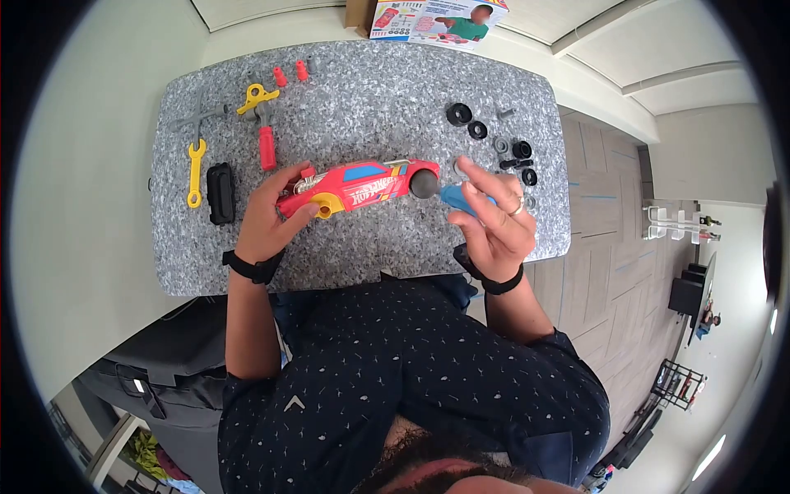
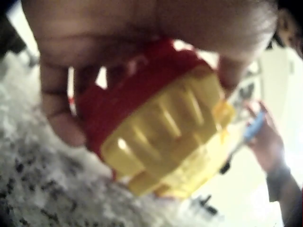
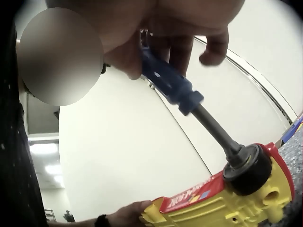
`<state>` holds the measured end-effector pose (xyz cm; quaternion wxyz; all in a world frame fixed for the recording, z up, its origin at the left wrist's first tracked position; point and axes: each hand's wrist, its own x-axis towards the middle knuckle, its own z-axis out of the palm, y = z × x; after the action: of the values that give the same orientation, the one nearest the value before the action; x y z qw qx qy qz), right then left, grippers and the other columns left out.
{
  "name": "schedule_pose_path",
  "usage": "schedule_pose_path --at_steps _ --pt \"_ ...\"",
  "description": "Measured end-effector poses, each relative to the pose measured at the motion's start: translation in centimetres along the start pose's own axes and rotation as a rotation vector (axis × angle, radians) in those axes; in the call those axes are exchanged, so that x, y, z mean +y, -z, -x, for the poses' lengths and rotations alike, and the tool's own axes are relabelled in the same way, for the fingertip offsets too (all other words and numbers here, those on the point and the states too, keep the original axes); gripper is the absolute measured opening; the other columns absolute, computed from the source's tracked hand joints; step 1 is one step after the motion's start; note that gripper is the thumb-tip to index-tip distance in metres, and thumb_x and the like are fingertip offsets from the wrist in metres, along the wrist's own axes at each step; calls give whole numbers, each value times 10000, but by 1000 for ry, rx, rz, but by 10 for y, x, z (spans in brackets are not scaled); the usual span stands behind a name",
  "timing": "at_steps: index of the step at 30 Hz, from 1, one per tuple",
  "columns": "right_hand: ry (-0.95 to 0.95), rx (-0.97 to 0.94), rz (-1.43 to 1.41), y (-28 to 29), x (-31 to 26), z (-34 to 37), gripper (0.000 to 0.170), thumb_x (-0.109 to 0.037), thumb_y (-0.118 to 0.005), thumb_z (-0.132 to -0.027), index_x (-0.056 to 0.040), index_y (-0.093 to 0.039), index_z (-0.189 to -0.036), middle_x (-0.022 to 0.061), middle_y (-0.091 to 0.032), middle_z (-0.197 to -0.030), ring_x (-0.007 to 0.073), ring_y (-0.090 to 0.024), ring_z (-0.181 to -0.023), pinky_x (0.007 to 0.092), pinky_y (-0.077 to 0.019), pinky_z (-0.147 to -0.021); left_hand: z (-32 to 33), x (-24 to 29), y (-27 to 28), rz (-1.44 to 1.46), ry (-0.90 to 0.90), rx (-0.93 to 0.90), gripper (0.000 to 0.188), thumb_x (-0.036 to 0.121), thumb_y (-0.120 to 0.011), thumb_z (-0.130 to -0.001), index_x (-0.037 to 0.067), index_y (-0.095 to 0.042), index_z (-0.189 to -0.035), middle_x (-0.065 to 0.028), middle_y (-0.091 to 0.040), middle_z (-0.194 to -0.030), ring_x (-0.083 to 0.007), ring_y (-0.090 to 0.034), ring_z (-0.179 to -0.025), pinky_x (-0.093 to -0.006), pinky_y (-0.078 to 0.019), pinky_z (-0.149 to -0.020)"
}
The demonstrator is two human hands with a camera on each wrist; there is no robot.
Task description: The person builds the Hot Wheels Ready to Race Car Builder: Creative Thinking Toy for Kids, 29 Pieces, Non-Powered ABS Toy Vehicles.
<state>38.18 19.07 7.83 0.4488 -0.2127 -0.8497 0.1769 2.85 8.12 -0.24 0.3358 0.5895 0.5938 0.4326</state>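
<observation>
My left hand grips one end of a red toy car, thumb on the near side. The car's ribbed yellow underside faces the left wrist camera. In my right hand is a toy screwdriver with a blue handle and a grey shaft, pinched between thumb and fingers. Its tip meets a grey bolt head at the middle of a black wheel on the car's other end. A yellow ring-shaped wheel mount shows without a wheel near my left thumb.
To the left on the speckled table lie a yellow wrench, a red-handled tool, a black part and red pieces. Several black wheels and small grey parts lie right. A printed box stands behind.
</observation>
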Motion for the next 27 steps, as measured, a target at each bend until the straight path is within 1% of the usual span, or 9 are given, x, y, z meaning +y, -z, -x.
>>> schedule_pose_path --at_steps 4,6,9,11,15,18,22,25,27 --pt "-25 -14 -83 -1 0 -3 545 -70 -926 -861 -72 -788 -1388 267 -620 -1622 291 -779 -1134 376 -583 -942 0 0 0 1 -2 3 660 232 -860 -946 6 -647 -1529 -181 -761 -1390 -278 -723 -1200 -408 -543 -1088" --pt "40 9 -119 -8 8 6 562 -77 -934 -858 -55 -781 -1398 277 -609 -1630 300 -789 -1107 382 -586 -948 -1 1 0 -2 -2 2 659 223 -859 -944 5 -648 -1528 -179 -761 -1389 -277 -722 -1194 -407 -543 -1086" --pt "-35 40 -28 -3 1 2 561 -60 -938 -852 -28 -775 -1388 283 -611 -1626 324 -796 -1127 393 -599 -954 -1 -1 0 -2 -14 -2 659 215 -861 -941 2 -648 -1527 -177 -761 -1385 -275 -720 -1191 -407 -543 -1085" --pt "-69 68 -171 -11 -4 -5 598 -88 -958 -830 -22 -768 -1393 286 -610 -1625 321 -793 -1091 391 -604 -934 -1 -1 0 -4 -11 2 660 215 -862 -940 3 -648 -1527 -178 -761 -1382 -274 -718 -1192 -406 -542 -1084" --pt "-21 16 -49 -7 5 3 631 -98 -969 -823 -21 -751 -1410 290 -641 -1587 339 -792 -1130 379 -616 -926 0 0 0 14 9 -1 662 218 -866 -939 7 -648 -1528 -177 -758 -1382 -275 -715 -1203 -406 -541 -1087" --pt "-59 42 -108 -11 -4 -10 636 -70 -959 -835 -16 -731 -1426 286 -704 -1503 358 -788 -1194 388 -613 -954 0 -3 -1 -6 -14 0 661 221 -867 -941 7 -649 -1527 -174 -756 -1383 -278 -717 -1207 -408 -544 -1085" --pt "26 -72 -54 -7 5 2 729 -59 -910 -921 -68 -609 -1585 344 -640 -1552 383 -808 -1158 455 -649 -974 -1 0 -2 -4 -3 -9 662 253 -858 -953 13 -646 -1532 -175 -753 -1394 -281 -714 -1223 -410 -535 -1098" --pt "-85 -41 -16 -6 -2 3 719 -56 -882 -948 -84 -592 -1606 339 -637 -1561 390 -804 -1155 481 -627 -1017 0 4 -2 2 15 -29 663 307 -832 -978 18 -640 -1543 -177 -751 -1422 -280 -701 -1263 -410 -513 -1126" --pt "-4 -51 -16 -9 3 -1 667 -8 -860 -937 -44 -614 -1556 328 -626 -1581 403 -789 -1186 453 -610 -1023 0 2 -3 -13 6 -29 664 307 -831 -980 14 -637 -1544 -178 -752 -1421 -279 -702 -1262 -409 -512 -1125"
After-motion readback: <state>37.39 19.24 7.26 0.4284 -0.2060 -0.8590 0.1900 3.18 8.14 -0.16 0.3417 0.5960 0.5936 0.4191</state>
